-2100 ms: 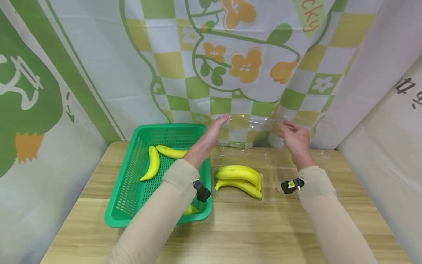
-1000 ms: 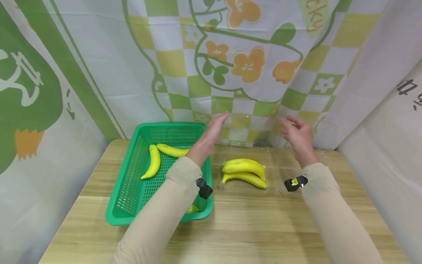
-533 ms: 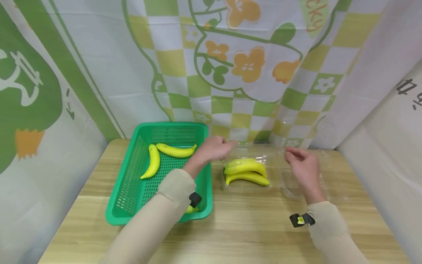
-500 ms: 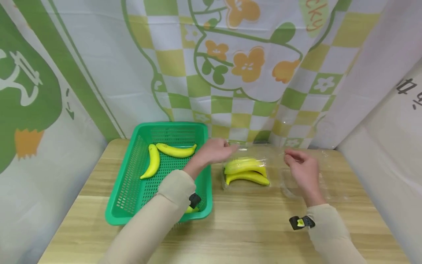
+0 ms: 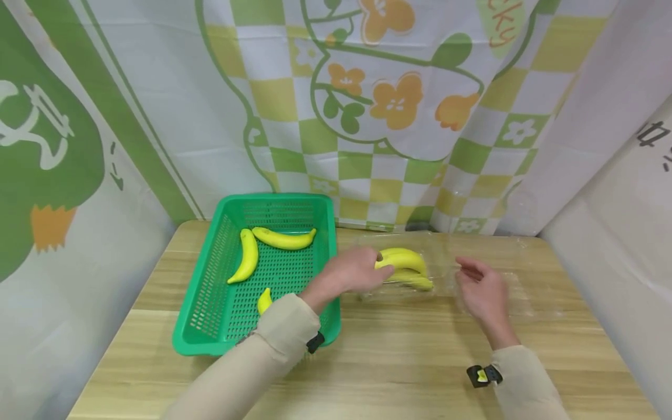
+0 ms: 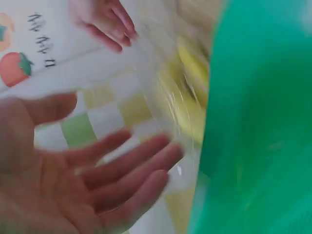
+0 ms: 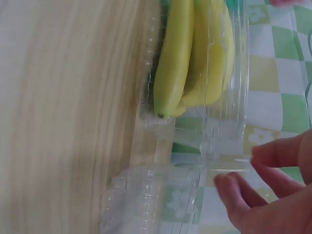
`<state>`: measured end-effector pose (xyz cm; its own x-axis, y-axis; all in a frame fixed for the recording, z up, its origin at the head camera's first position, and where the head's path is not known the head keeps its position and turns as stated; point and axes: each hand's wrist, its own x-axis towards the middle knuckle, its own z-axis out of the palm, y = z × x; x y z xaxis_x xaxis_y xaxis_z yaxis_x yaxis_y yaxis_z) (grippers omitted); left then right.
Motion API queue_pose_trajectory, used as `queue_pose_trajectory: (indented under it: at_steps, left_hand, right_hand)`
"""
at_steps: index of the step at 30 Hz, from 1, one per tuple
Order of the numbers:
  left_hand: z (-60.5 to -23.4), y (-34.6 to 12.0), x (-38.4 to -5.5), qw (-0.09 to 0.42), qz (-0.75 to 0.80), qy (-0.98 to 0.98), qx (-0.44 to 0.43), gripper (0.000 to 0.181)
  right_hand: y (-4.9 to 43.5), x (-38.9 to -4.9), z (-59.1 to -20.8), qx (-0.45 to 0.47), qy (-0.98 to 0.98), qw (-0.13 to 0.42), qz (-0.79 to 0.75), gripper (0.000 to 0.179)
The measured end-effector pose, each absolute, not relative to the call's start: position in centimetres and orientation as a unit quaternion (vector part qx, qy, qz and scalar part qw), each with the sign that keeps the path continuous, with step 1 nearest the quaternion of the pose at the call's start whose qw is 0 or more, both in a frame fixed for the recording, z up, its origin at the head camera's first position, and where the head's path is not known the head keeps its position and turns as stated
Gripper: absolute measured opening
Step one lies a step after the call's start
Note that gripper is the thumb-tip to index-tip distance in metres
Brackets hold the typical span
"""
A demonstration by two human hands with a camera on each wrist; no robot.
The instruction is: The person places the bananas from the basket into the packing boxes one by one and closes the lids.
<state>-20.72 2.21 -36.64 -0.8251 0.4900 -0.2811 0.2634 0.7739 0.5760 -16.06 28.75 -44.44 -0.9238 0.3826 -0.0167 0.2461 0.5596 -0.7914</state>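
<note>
A clear plastic box [image 5: 404,291] holds several yellow bananas [image 5: 404,259] under its transparent lid [image 7: 243,97]. In the head view my left hand [image 5: 357,269] lies at the lid's left part, thumb and fingers curled onto it. The left wrist view differs: there the left hand [image 6: 87,180] has its palm showing and its fingers apart, by the clear plastic. My right hand [image 5: 483,291] is by the lid's right end, fingers loosely bent. In the right wrist view a gap shows between the right hand's [image 7: 263,175] thumb and fingers.
A green basket [image 5: 210,280] with several bananas [image 5: 286,239] stands on the left of the wooden table [image 5: 399,361]. More clear plastic packaging [image 5: 530,297] lies to the right. A printed curtain [image 5: 388,175] hangs behind the table's far edge.
The raised lid has come down over the bananas. Both hands have moved down toward the table's front, the left hand with its fingers now curled. More of a banana shows in the basket's front.
</note>
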Motion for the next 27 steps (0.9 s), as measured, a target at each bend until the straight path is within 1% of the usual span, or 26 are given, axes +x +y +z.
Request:
queue_pose_trajectory:
  at_steps: [2, 4, 6, 9, 11, 15, 19, 22, 27]
  left_hand:
    - [-36.9, 2.6, -19.8, 0.193, 0.34, 0.902, 0.181, 0.054]
    - [-37.1, 3.1, -18.9, 0.193, 0.428, 0.87, 0.148, 0.052]
    - [-37.4, 3.8, -18.0, 0.195, 0.521, 0.824, 0.106, 0.045]
    - [-38.3, 4.9, -16.5, 0.203, 0.631, 0.748, 0.04, 0.039]
    - [-39.3, 5.7, -15.7, 0.198, 0.682, 0.703, 0.007, 0.037]
    - [-42.5, 7.0, -14.5, 0.21, 0.735, 0.643, -0.043, 0.039]
    - [-45.8, 7.8, -13.9, 0.227, 0.747, 0.62, -0.082, 0.05]
    - [-47.7, 8.0, -13.7, 0.238, 0.749, 0.609, -0.108, 0.06]
    - [-49.4, 7.9, -13.9, 0.244, 0.756, 0.591, -0.143, 0.078]
  right_hand:
    - [28.5, -15.7, -44.5, -0.192, -0.877, 0.105, 0.429, 0.032]
    - [28.1, -15.4, -44.5, -0.206, -0.865, 0.121, 0.44, 0.027]
    - [27.5, -15.0, -44.5, -0.219, -0.845, 0.116, 0.473, 0.024]
    - [26.7, -14.3, -44.6, -0.235, -0.802, 0.076, 0.544, 0.027]
    - [26.1, -13.9, -44.7, -0.246, -0.77, 0.036, 0.588, 0.033]
    - [25.1, -13.5, -45.5, -0.257, -0.714, -0.04, 0.649, 0.049]
    - [24.5, -13.4, -46.6, -0.266, -0.662, -0.078, 0.697, 0.055]
    - [24.2, -13.4, -47.4, -0.273, -0.625, -0.082, 0.726, 0.055]
    - [24.1, -13.7, -48.9, -0.281, -0.573, -0.07, 0.767, 0.059]
